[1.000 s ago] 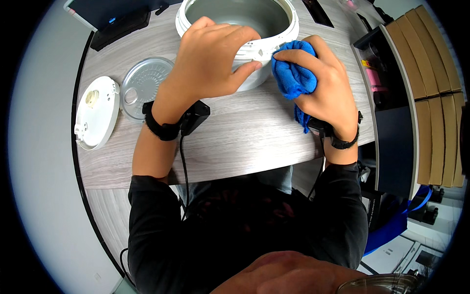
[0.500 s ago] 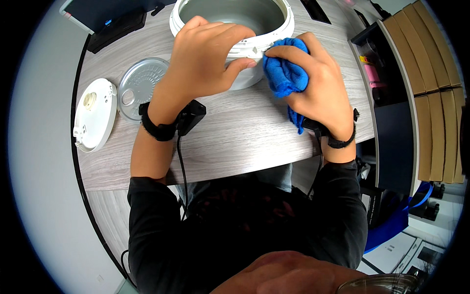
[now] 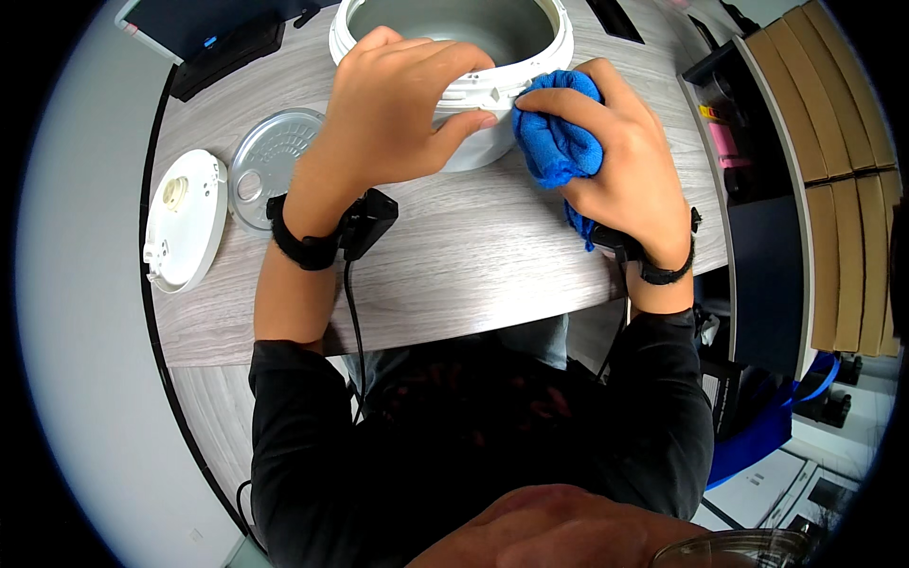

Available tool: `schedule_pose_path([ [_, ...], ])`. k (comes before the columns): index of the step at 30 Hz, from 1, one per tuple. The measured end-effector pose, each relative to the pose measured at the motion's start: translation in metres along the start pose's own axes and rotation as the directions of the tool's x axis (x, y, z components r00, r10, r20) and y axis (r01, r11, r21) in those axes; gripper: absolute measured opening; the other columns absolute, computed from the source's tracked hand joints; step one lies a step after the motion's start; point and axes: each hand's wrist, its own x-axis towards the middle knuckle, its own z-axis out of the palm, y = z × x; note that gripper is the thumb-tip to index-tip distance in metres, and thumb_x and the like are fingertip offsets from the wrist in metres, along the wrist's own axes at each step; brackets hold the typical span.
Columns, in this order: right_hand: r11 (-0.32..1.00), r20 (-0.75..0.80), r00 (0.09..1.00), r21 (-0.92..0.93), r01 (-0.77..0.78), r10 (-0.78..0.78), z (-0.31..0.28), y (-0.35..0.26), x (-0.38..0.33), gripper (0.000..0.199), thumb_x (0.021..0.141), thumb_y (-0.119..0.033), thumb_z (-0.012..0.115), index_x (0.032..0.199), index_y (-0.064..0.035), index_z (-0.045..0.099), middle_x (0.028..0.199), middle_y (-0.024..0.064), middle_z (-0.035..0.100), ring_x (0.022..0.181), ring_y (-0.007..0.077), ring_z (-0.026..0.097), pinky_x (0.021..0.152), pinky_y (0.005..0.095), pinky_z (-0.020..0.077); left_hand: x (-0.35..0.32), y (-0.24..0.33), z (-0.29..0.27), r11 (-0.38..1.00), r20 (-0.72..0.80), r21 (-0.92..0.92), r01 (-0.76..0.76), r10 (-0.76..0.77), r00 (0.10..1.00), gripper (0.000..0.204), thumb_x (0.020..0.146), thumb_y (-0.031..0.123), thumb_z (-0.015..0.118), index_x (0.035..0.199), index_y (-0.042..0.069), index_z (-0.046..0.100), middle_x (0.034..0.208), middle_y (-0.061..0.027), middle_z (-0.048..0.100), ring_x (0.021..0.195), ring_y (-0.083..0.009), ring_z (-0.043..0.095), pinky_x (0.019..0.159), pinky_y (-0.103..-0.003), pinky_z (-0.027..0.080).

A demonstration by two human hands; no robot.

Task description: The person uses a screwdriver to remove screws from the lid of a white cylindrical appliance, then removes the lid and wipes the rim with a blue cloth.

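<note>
Grey wood-grain desk (image 3: 454, 256) fills the middle of the view, its curved near edge running just above the person's lap, with pale floor to the left and a dark shelving unit with tan boxes (image 3: 833, 142) to the right.

On the far side of the desk stands the round white plastic cooker body with a grey metal inner bowl (image 3: 454, 38), open at the top and partly cut off by the upper edge of the picture.

To the left of the desk lie two loose discs, well apart from the cooker: a white round plastic lid (image 3: 185, 232) near the left edge, and just beside it, toward the cooker, a silver perforated metal inner plate (image 3: 265, 161). A dark flat device (image 3: 227, 47) sits at the far left corner.

Both forearms come up from black sleeves, each wrist wearing a black strap; a black cable hangs from the left one.

The left hand (image 3: 398, 109) is curled over the cooker's near rim, fingers draped across the top edge and thumb pressed against the white outer wall, gripping it.

The right hand (image 3: 625, 166) is closed around a bunched bright blue microfibre cloth (image 3: 559, 137), pressing it against the cooker's outer wall just below the rim, right beside the left thumb. A corner of the cloth trails toward the right wrist.
</note>
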Motion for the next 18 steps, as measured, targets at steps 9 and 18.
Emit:
schedule_pose_path([
  [9,0.998,0.019,1.000,0.062,0.011,-0.012,-0.012,0.017,0.000,0.059,0.060,-0.004,0.080,0.116,-0.0202,0.071,0.116,0.0112,0.063,0.102,0.0383,0.067,0.083,0.0442,0.0567,-0.002,-0.007,-0.020,0.993,0.056,-0.113,-0.029,0.035,0.998,0.039,0.074,0.023,0.088,0.105,0.007,0.071,0.094,-0.0086,0.073,0.081,-0.0251,0.065,0.081,-0.034,0.041],
  [18,0.997,-0.020,1.000,0.076,0.020,-0.018,0.011,-0.002,0.001,0.059,0.058,0.002,0.077,0.114,-0.0169,0.072,0.108,0.0118,0.061,0.089,0.0372,0.066,0.073,0.0433,0.0566,0.003,0.014,-0.006,0.999,-0.028,0.039,0.032,-0.031,0.999,0.043,0.071,0.026,0.087,0.107,0.006,0.074,0.093,-0.0084,0.074,0.077,-0.0236,0.065,0.070,-0.035,0.045],
])
